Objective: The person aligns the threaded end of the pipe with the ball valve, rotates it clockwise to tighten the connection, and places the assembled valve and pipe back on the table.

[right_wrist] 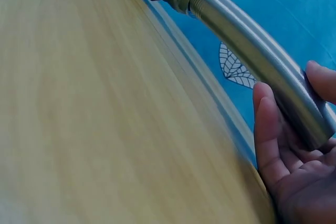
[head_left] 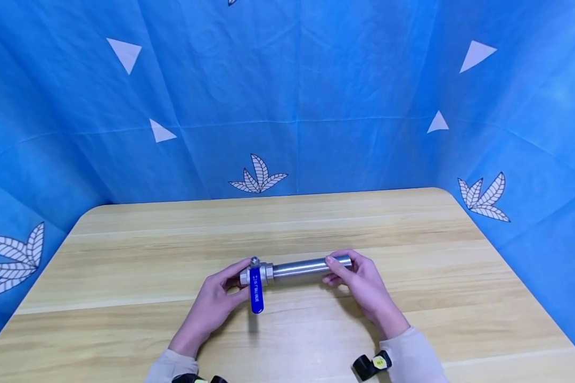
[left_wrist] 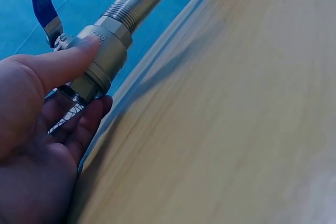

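1. Pinching the ball valve [head_left: 267,273], from its eight-o'clock side, between thumb and fingers of the left hand [head_left: 214,302].
2. Pinching the metal pipe [head_left: 299,268] near its three-o'clock end, between thumb and fingers of the right hand [head_left: 361,282].
3. Holding both joined end to end, raised above the wooden table [head_left: 287,229], near six o'clock in the head view.
4. Pointing the valve's blue handle [head_left: 256,293] toward six o'clock.

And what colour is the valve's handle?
The handle is deep blue; it shows best in the head view.
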The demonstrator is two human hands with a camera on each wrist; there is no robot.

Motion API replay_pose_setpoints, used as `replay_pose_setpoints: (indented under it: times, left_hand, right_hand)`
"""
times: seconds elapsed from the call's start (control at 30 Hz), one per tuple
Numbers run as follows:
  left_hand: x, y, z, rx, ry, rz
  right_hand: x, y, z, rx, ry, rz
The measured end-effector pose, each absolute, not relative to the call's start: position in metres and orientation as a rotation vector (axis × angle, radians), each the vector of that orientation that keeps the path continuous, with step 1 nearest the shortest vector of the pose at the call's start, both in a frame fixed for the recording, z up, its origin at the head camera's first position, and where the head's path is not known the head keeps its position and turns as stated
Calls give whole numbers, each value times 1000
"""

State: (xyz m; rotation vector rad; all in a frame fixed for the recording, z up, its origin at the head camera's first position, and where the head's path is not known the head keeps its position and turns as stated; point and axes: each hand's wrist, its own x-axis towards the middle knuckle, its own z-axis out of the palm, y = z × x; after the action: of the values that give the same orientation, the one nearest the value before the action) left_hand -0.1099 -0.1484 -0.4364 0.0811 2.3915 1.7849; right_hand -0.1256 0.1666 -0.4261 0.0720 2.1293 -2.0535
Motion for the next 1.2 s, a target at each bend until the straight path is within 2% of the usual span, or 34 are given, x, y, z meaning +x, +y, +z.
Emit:
replay_pose_setpoints:
  times: [0.43,1.2]
  left_hand:
    - [-110,-151,-435,78,2366,1813]
    - [-110,-151,-438,80,2309,1855]
  right_hand:
    - [-125,171,-429,-70,2095,-2112]
    - [-128,169,-431,-10,2112,-2091]
